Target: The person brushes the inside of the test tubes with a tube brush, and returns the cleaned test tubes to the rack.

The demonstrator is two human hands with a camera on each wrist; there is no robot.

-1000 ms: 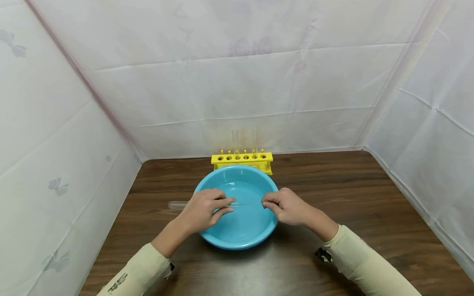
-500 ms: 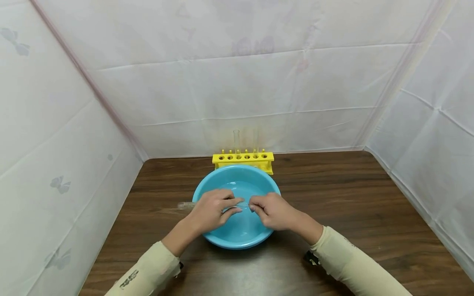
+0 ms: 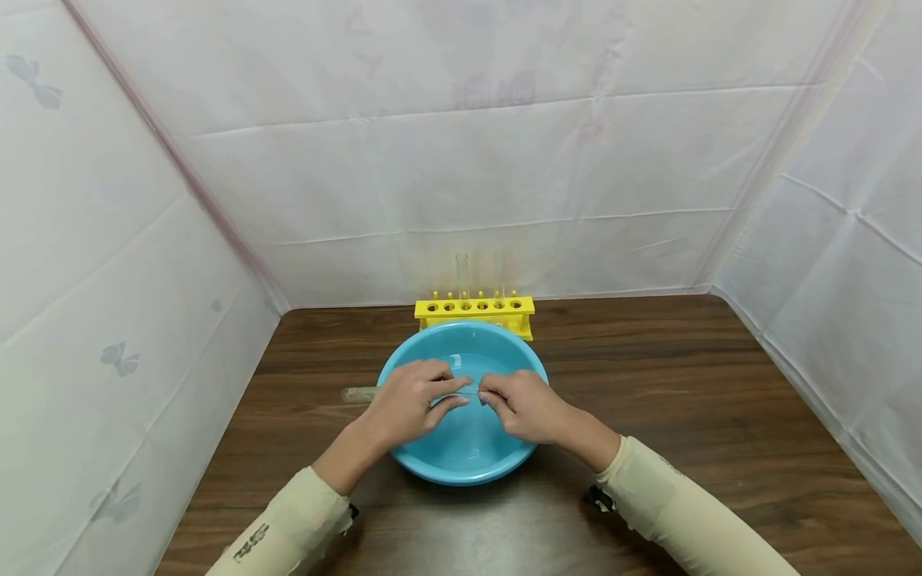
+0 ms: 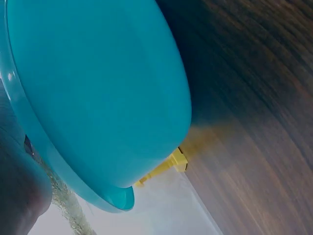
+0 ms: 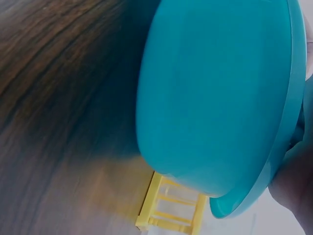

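Observation:
Over the light-blue basin (image 3: 468,460), my left hand (image 3: 410,404) grips a clear test tube (image 3: 358,394), whose rounded end sticks out to the left past the rim. Pale bristles of a test tube brush (image 4: 68,205) fill that end in the left wrist view. My right hand (image 3: 526,408) pinches the brush's thin wire handle (image 3: 471,393), close to the left fingertips. The tube's mouth is hidden by the left hand. Water seems to lie in the basin.
Behind the basin stands a yellow test tube rack (image 3: 475,306) with two clear tubes (image 3: 463,276) upright in it. The dark wooden table (image 3: 648,360) is bounded by white sheeting (image 3: 504,176) at the back and sides.
My right hand has moved left, closing the gap to the left hand, so less wire shows. Bristles now show in the tube's rounded end, which looked clear a second ago.

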